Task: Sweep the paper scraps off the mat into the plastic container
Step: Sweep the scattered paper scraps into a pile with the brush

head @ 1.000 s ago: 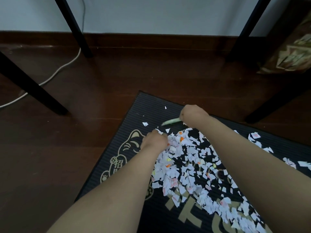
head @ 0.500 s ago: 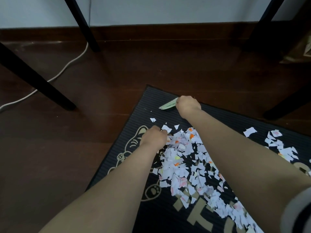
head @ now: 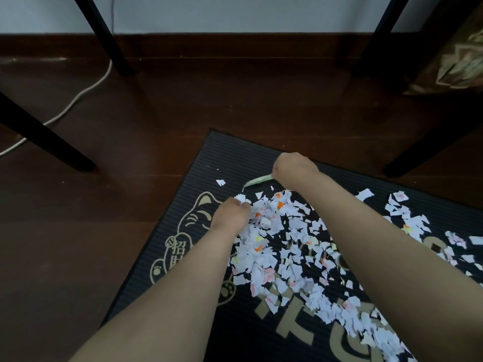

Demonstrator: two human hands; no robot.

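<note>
at the far left of the frame a white cable point(head: 78, 97) trails across the dark wooden floor point(head: 78, 257), past a slanted black furniture leg point(head: 47, 142). the black ribbed mat with a gold lucky-cat print point(head: 180, 202) fills the lower middle and right. the left hand point(head: 230, 215) sits at the left edge of the heap of white and coloured paper scraps point(head: 277, 246), knuckles up and fingers curled under; whether it holds any scraps cannot be told. just above the heap a thin pale green tool point(head: 257, 181) pokes out leftward from the right hand point(head: 294, 168), which clenches its hidden end. further right a looser scatter of scraps point(head: 407, 218) lies apart from the main heap, and a patterned fabric object point(head: 454, 61) shows in the upper right corner. the plastic container is nowhere in view.

the step in hand looks like gathering: both hands bracket the top of the heap, as if to rake it together. little of the task seems done, since the scraps all lie on the mat. the next move likely calls for drawing the tool down through the heap while the left hand fences the edge, keeping light pieces off the floor.
</note>
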